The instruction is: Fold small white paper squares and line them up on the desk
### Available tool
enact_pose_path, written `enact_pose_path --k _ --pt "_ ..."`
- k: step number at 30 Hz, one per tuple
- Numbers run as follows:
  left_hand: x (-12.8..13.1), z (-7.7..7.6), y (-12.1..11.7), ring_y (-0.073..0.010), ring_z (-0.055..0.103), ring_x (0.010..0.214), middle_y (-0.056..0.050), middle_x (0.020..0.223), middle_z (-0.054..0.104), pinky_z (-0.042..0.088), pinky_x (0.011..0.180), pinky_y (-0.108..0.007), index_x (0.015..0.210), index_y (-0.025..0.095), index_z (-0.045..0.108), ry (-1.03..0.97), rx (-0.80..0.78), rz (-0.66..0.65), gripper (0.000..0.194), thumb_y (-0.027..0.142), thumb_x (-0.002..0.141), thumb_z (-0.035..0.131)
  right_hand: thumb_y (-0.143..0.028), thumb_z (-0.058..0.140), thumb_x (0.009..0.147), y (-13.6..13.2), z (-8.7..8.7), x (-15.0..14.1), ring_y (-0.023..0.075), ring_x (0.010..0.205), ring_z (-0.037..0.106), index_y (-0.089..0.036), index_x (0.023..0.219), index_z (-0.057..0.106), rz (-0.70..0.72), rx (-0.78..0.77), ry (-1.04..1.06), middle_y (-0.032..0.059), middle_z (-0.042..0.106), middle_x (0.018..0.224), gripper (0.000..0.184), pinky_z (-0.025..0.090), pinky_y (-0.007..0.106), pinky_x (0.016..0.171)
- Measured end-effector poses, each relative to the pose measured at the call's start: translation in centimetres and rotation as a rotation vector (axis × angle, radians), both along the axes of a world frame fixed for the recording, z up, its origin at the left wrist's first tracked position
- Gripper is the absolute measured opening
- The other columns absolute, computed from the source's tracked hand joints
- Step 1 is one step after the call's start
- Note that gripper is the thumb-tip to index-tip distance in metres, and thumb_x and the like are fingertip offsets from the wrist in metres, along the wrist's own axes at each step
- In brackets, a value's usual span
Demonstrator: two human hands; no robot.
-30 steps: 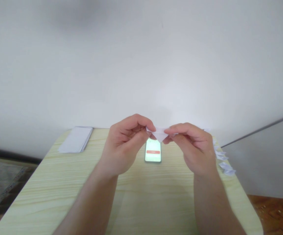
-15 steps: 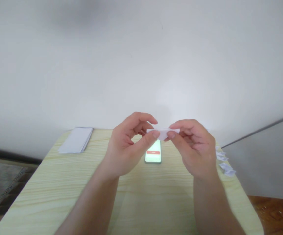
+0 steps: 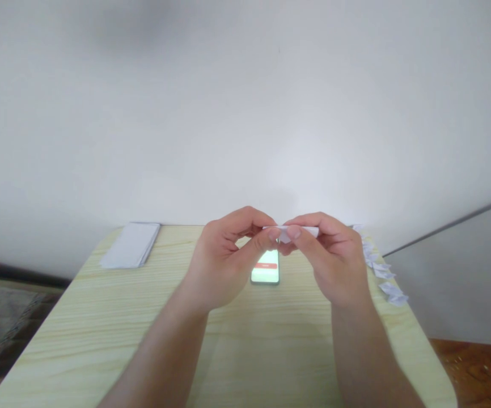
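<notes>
A small folded piece of white paper [image 3: 311,231] is pinched between both hands above the table. My left hand [image 3: 232,258] is closed on its left end, thumb in front and fingers behind. My right hand [image 3: 337,258] grips the paper near its middle and right part, the thumb pressed on the front face. The two thumb tips are close together. Below and behind the hands lies a phone [image 3: 265,275] with a lit green screen and a red bar; its upper part is hidden by the hands.
A stack of white paper sheets [image 3: 130,245] lies at the table's back left. Several folded white paper pieces [image 3: 393,293] line the right edge. The pale wooden table [image 3: 266,351] stands against a white wall [image 3: 228,113]. Wooden floor [image 3: 475,368] shows at lower right.
My left fingers have come down onto the paper, where the index finger was lifted before. Both hands have drawn closer together, and the paper has shifted slightly right.
</notes>
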State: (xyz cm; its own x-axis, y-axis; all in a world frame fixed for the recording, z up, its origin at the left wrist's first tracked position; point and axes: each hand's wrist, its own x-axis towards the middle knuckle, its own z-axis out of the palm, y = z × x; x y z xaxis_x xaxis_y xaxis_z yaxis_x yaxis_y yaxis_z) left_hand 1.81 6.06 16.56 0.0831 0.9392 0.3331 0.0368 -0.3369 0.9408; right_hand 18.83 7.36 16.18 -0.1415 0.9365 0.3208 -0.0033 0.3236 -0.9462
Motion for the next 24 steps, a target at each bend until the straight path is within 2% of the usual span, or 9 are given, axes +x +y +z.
enact_pose_path --k 10,19,24 --pt "-0.4 0.1 0.1 -0.0172 0.069 0.079 -0.003 0.081 0.074 0.056 0.073 -0.029 0.087 0.020 0.074 -0.009 0.009 -0.006 0.010 0.029 0.091 0.070 -0.032 0.074 0.090 0.0 0.0 -0.1 0.0181 0.077 0.075 -0.025 0.092 0.076 -0.039 0.043 0.012 0.0015 0.079 0.085 0.008 0.066 0.033 0.072" --pt "-1.1 -0.6 0.4 -0.0158 0.063 0.071 -0.002 0.074 0.070 0.050 0.068 -0.030 0.087 0.020 0.072 0.059 0.027 0.058 0.015 0.033 0.092 0.069 -0.031 0.073 0.091 0.2 -0.3 0.6 0.0188 0.075 0.076 -0.022 0.093 0.077 -0.070 0.066 -0.025 0.0028 0.079 0.081 0.010 0.062 0.031 0.068" --pt "-1.0 -0.2 0.4 -0.0137 0.062 0.072 -0.001 0.078 0.071 0.047 0.064 -0.027 0.088 0.021 0.073 0.172 0.052 0.068 0.011 0.031 0.091 0.070 -0.031 0.072 0.092 0.3 -0.2 0.6 0.0176 0.076 0.075 -0.021 0.090 0.077 -0.039 0.069 -0.067 0.0025 0.079 0.080 0.011 0.060 0.030 0.070"
